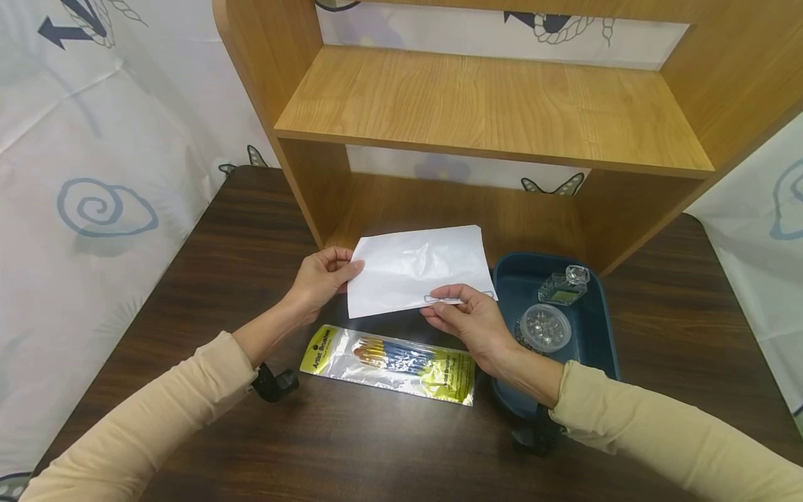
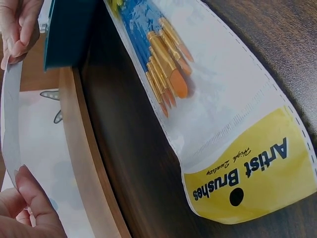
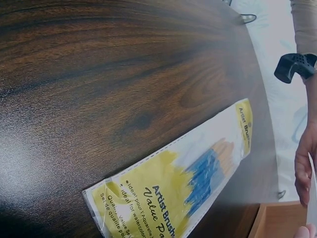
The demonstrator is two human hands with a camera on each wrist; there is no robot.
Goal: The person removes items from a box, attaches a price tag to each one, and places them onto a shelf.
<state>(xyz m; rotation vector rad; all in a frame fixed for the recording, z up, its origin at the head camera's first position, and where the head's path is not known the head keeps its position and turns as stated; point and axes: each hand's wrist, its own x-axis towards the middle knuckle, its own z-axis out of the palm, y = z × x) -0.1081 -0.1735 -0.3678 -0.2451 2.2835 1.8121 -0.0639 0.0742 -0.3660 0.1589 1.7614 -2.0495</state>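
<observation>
A white sheet of paper (image 1: 417, 268) is held up between both hands, above the table in front of the shelf. The left hand (image 1: 321, 279) pinches its left edge with thumb and fingers. At its lower right edge the right hand (image 1: 467, 321) grips the paper, near a thin blue-outlined mark. Below the paper, a clear and yellow pack of artist brushes (image 1: 389, 364) lies flat on the table. In the left wrist view the paper (image 2: 12, 119) appears nearly edge-on, with the left hand (image 2: 32, 208) at its lower end.
A wooden shelf unit (image 1: 489, 111) stands at the back. Right of the paper, a dark blue tray (image 1: 517, 279) holds a glass bottle (image 1: 562, 287) and a round clear container (image 1: 546, 328) of small items. Printed white cloth (image 1: 113, 139) hangs behind and beside the dark table (image 1: 376, 446).
</observation>
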